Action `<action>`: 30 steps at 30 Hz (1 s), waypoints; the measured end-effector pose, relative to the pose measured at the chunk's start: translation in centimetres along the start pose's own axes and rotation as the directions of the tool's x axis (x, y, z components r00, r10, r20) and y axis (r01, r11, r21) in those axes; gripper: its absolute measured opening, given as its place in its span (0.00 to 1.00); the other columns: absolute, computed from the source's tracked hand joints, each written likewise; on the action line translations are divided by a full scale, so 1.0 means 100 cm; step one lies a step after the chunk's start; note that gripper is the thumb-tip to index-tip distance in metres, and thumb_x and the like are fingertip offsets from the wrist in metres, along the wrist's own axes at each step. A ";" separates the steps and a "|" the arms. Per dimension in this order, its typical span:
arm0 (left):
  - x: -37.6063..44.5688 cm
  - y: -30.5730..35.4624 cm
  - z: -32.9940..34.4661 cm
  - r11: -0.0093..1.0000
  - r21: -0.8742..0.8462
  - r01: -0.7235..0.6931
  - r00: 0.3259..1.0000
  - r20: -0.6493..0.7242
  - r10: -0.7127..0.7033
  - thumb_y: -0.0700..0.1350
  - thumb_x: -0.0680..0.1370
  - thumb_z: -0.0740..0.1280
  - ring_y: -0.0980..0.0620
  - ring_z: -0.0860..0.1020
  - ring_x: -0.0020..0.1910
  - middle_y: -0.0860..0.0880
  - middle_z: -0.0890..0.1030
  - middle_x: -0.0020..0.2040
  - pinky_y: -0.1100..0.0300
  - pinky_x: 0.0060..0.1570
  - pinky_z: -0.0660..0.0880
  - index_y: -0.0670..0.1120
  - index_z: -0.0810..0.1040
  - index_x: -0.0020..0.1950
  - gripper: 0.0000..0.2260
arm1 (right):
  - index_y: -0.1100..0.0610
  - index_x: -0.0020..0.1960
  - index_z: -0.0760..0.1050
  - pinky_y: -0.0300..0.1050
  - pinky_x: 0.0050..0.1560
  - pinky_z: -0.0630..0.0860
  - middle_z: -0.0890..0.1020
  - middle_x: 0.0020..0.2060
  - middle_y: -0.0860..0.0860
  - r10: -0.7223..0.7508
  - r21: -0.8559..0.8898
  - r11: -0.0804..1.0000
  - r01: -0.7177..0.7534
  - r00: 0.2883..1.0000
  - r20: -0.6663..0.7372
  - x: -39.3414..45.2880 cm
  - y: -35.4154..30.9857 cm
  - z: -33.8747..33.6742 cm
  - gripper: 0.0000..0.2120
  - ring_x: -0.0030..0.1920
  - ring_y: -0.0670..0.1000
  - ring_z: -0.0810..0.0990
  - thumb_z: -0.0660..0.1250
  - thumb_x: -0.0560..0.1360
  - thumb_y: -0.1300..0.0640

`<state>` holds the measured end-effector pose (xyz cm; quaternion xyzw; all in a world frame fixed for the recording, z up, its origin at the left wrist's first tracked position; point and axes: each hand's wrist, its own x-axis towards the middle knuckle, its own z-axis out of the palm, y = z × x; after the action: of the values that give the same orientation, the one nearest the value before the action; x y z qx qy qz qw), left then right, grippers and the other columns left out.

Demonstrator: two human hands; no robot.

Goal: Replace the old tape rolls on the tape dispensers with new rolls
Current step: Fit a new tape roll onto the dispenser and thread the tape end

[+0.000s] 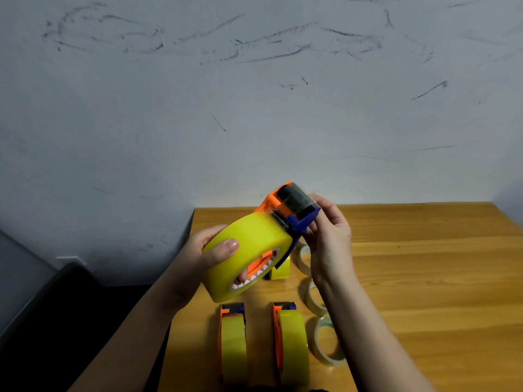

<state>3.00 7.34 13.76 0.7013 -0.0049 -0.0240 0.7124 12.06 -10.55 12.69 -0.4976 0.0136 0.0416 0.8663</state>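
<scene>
I hold an orange and blue tape dispenser (285,205) in the air above the wooden table (424,264). A thick yellow tape roll (254,239) sits on it. My left hand (203,258) grips this roll, thumb on its outer face and a fingertip showing through the core. My right hand (325,233) pinches the blue end by the black roller and serrated blade. Two more dispensers with yellow rolls, one (233,340) to the left and one (291,340) to the right, stand on the table near me. Another yellow roll (280,270) stands behind the held one, mostly hidden.
Several thin, nearly used-up clear rolls, one of them (325,343) nearest me, lie in a line on the table under my right forearm. A scuffed grey wall rises behind. The table's left edge (186,301) drops to a dark floor.
</scene>
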 end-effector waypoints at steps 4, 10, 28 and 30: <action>0.000 -0.002 -0.001 1.000 0.027 0.009 1.000 -0.006 -0.009 0.70 0.57 0.72 0.51 0.81 0.35 0.47 0.82 0.35 0.54 0.40 0.76 0.45 0.77 0.48 0.33 | 0.53 0.44 0.79 0.38 0.34 0.77 0.82 0.41 0.52 0.033 -0.023 0.999 -0.034 0.999 -0.016 -0.001 -0.004 0.002 0.07 0.37 0.48 0.79 0.68 0.75 0.65; 0.000 -0.003 -0.002 0.999 0.029 0.015 1.000 -0.012 -0.015 0.70 0.58 0.72 0.52 0.81 0.35 0.47 0.82 0.35 0.55 0.39 0.76 0.46 0.77 0.47 0.32 | 0.53 0.44 0.79 0.41 0.41 0.73 0.84 0.36 0.45 -0.127 -0.192 0.974 0.117 0.991 -0.037 -0.002 -0.004 0.004 0.07 0.40 0.46 0.78 0.68 0.74 0.65; -0.001 -0.003 0.001 0.999 0.036 0.018 1.000 -0.015 -0.017 0.70 0.57 0.73 0.52 0.81 0.34 0.47 0.82 0.35 0.57 0.37 0.76 0.46 0.78 0.48 0.33 | 0.55 0.47 0.81 0.47 0.44 0.75 0.83 0.46 0.56 0.177 0.081 0.980 -0.183 0.981 0.074 0.008 -0.006 0.009 0.13 0.46 0.55 0.80 0.59 0.76 0.68; -0.001 -0.002 0.001 0.999 0.030 0.019 1.000 -0.013 -0.019 0.69 0.57 0.73 0.52 0.81 0.34 0.47 0.82 0.35 0.58 0.36 0.76 0.46 0.79 0.48 0.31 | 0.57 0.50 0.80 0.50 0.51 0.77 0.84 0.48 0.57 0.303 0.191 0.925 -0.329 0.940 0.155 0.011 -0.008 0.007 0.10 0.49 0.56 0.82 0.63 0.73 0.65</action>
<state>2.93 7.22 13.53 0.7121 0.0058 -0.0264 0.7015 13.25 -10.34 13.67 -0.3889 0.0447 0.2097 0.8960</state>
